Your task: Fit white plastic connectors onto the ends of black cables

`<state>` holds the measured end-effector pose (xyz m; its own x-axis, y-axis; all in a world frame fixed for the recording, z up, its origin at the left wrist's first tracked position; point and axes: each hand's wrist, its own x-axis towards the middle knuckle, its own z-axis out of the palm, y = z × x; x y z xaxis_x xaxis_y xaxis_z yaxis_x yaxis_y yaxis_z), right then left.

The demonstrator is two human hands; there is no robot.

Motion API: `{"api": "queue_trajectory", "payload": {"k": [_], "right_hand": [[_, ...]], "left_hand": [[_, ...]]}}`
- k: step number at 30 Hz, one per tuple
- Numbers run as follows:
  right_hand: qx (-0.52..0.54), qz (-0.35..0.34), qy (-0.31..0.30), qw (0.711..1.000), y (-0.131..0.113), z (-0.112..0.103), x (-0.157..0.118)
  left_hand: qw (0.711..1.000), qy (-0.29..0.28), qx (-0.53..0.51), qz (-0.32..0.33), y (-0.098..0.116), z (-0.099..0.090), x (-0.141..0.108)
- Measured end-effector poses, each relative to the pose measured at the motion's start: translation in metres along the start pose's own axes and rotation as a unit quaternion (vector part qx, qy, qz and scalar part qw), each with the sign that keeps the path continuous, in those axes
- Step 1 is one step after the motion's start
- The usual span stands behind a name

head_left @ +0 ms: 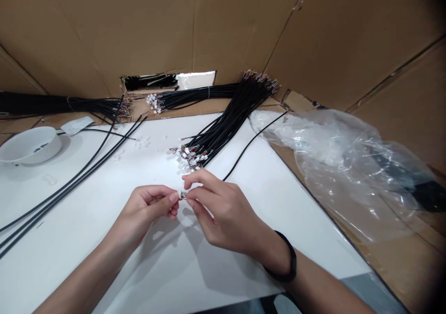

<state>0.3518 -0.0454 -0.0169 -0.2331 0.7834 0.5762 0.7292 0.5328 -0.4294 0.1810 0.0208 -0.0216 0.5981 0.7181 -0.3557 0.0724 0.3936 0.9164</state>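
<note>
Between thumb and fingers, my left hand point(153, 205) pinches a small white connector point(180, 194). Thin wires point(184, 195) run from its right side to the fingertips of my right hand point(219, 207). The right thumb and a finger are closed on these wires, while its index finger is raised and bent above them. A black cable point(256, 137) leads from behind the right hand to the upper right. Just beyond the hands lies a bundle of black cables point(226, 123), with white connectors point(191, 158) at its near end.
A white bowl point(31, 147) with small dark pieces stands at left, beside a paper tag point(76, 125). Loose black cables point(80, 179) cross the left side of the white table. More bundles point(198, 96) lie along the cardboard wall point(156, 26). Clear plastic bags point(341, 165) are at right.
</note>
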Motion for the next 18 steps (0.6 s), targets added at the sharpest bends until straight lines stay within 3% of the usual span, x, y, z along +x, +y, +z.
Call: {"api": "queue_trajectory", "payload": {"k": [8,18], "right_hand": [[0.107,0.062,-0.03,0.992,0.0022,-0.0041,0.001],[0.163,0.101,-0.051,0.98,0.0044,-0.0048,0.0015]], "left_hand": [[0.993,-0.019,0.107,0.051,-0.0002,-0.0026,-0.0002],[0.984,-0.003,0.161,0.077,0.006,0.0025,-0.001]]}}
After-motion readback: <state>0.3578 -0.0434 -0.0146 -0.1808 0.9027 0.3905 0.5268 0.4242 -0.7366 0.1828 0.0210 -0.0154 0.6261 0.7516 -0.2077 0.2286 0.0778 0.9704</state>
